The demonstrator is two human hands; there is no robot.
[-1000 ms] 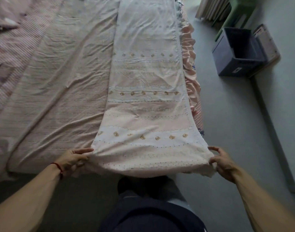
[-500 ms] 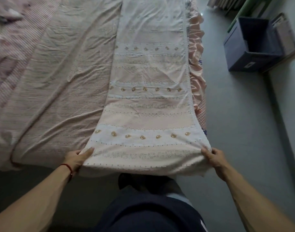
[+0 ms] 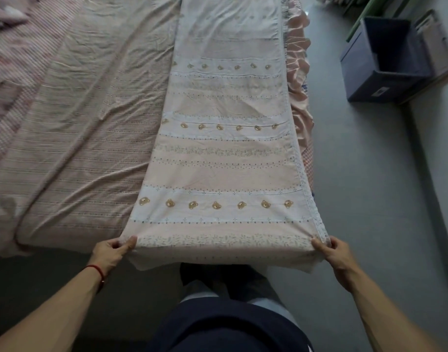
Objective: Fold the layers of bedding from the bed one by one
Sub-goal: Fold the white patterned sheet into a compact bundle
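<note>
At the foot of the bed, a long pale pink and white cotton sheet with rows of little brown bears (image 3: 225, 153) lies folded into a narrow strip. It runs along the right side of the bed, from the far end all the way to the near edge, where its end hangs over a little. The strip is pulled flat, with just a few small wrinkles.

The left hand (image 3: 111, 252) pinches the near left corner of the bear sheet, with the thumb on top of the cloth and the other fingers curled under. A thin red string bracelet (image 3: 97, 271) sits on that wrist. The right hand (image 3: 332, 252) pinches the near right corner the same way, thumb on top and fingers tucked below. The two hands are well apart, one at each corner, and the cloth edge is stretched straight between them.

Under the bear sheet, a wide pinkish striped bed sheet (image 3: 78, 138) covers the bed to the left and is full of creases. A pink frilly bed skirt (image 3: 297, 80) shows along the right edge of the bed, just beside the strip.

On the grey floor (image 3: 365, 199) to the right stands a dark blue open box (image 3: 380, 62), well apart from the bed. The person's dark trousers (image 3: 228, 326) show at the bottom, between the arms.
</note>
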